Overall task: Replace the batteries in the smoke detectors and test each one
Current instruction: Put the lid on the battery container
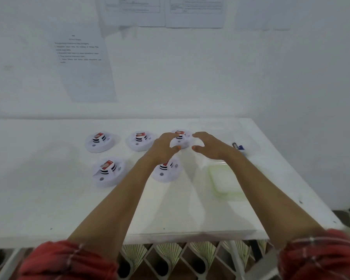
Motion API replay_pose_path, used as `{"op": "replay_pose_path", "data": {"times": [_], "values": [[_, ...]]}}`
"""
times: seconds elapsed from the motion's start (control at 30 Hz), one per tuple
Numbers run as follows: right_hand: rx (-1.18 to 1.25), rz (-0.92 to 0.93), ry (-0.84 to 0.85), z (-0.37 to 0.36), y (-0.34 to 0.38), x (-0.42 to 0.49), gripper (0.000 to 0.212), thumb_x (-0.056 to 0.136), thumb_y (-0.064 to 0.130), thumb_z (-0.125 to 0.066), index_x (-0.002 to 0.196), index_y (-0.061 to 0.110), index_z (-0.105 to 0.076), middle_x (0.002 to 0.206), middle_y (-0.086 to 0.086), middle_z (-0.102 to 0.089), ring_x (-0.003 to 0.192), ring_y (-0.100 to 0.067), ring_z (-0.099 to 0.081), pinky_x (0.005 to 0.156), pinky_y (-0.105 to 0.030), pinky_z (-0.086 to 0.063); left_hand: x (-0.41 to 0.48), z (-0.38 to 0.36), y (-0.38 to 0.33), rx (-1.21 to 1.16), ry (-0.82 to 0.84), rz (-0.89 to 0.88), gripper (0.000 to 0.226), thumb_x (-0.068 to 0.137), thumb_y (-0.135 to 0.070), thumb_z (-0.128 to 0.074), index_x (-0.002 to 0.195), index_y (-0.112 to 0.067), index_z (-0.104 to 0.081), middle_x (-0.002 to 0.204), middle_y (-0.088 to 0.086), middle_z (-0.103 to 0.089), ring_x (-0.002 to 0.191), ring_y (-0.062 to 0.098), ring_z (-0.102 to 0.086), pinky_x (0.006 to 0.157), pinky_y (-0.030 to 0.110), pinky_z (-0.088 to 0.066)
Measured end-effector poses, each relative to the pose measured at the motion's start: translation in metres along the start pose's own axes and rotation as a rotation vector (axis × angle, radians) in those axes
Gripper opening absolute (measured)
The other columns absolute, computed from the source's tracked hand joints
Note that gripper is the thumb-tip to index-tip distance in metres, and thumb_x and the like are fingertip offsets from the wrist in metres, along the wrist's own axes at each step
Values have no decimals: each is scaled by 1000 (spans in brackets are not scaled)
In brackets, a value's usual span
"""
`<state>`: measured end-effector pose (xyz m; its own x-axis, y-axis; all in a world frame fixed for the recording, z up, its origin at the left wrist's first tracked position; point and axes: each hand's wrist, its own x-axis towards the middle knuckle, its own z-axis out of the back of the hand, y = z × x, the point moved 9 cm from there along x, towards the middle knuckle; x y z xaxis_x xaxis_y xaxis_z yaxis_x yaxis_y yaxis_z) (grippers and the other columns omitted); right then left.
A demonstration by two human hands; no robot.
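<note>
Now detector point(183, 144) sits btwn L hand point(163, 146) & R hand point(209, 147).

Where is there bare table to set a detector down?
Bare: the table left of the far-left detector and front-left detector, and its near-edge strip. Crowded: the middle, where left hand and right hand flank the far-right detector; container and batteries sit right.

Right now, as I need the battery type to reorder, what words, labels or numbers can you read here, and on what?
Nothing can be read clearly.
The white printed sheets on the wall: lines of text, too blurred to read.
The red-and-white battery labels on the round white smoke detectors: print too small and blurred.
The dark blue battery at the right: markings unreadable.
</note>
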<state>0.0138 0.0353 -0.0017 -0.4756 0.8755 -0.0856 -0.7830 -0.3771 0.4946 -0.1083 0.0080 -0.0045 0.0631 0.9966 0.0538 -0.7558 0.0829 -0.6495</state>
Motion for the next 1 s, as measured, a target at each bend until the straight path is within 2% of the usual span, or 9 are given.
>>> {"op": "replay_pose_path", "data": {"times": [0.1,0.2,0.27,0.4,0.5,0.6,0.73,0.8,1.0], "values": [[23,-41,-17,11,-34,-14,52,96,24,-46,144,11,-28,153,-3,-24,134,-21,-35,106,-26,-27,0,-24,-19,-49,0,-11,35,93,-12,-50,127,-7,-51,134,9,-50,128,30,-43,104,38,-34],[43,-42,-13,22,-63,-36,50,96,23,-48,142,14,-32,152,-1,-27,134,-19,-35,106,-27,-27,-5,-54,-34,-80,-21,35,46,95,-20,-52,139,-13,-41,148,4,-36,138,20,-30,113,31,-22],[37,-30,-10,29,-82,-51,49,95,21,-49,141,13,-33,150,-2,-30,137,-21,-31,108,-29,-26,-7,-76,-42,-82,-21,46,47,94,-20,-52,139,-15,-40,149,4,-34,139,19,-29,114,31,-20],[28,-14,-16,37,-119,-73,46,95,15,-48,140,12,-36,148,-4,-34,135,-21,-34,104,-24,-26,-13,-103,-49,-69,-25,109,45,94,-12,-49,138,-17,-42,148,5,-34,138,22,-29,115,35,-21],[48,0,-14,40,-142,-87,45,92,2,-47,135,14,-43,142,-4,-42,130,-20,-40,94,-18,-29,-21,-109,-46,-52,-75,182,47,91,-1,-41,135,-16,-46,146,8,-34,137,24,-30,112,35,-28],[-12,0,18,36,-161,-94,53,85,-11,-39,130,15,-49,144,-2,-40,133,-18,-35,100,-22,-29,-29,-112,-43,31,-102,209,52,85,12,-35,129,-11,-52,138,13,-39,129,25,-39,99,31,-38],[-108,-11,50,27,-177,-99,62,79,-18,-34,126,17,-53,146,-1,-37,134,-18,-35,102,-25,-32,-37,-114,-38,86,-82,198,59,78,22,-32,123,-8,-57,130,16,-45,124,24,-43,92,20,-34],[-130,-20,50,26,-183,-101,61,79,-18,-34,123,18,-56,145,0,-38,132,-19,-38,101,-27,-35,-38,-114,-38,116,-80,191,61,76,23,-33,122,-8,-58,128,15,-47,123,24,-44,90,19,-34],[-139,25,105,27,-190,-104,59,76,-19,-35,114,18,-62,145,5,-39,135,-15,-35,104,-28,-34,-38,-108,-41,174,-144,150,55,78,21,-32,112,-7,-64,128,11,-54,123,23,-47,97,23,-35]]}}
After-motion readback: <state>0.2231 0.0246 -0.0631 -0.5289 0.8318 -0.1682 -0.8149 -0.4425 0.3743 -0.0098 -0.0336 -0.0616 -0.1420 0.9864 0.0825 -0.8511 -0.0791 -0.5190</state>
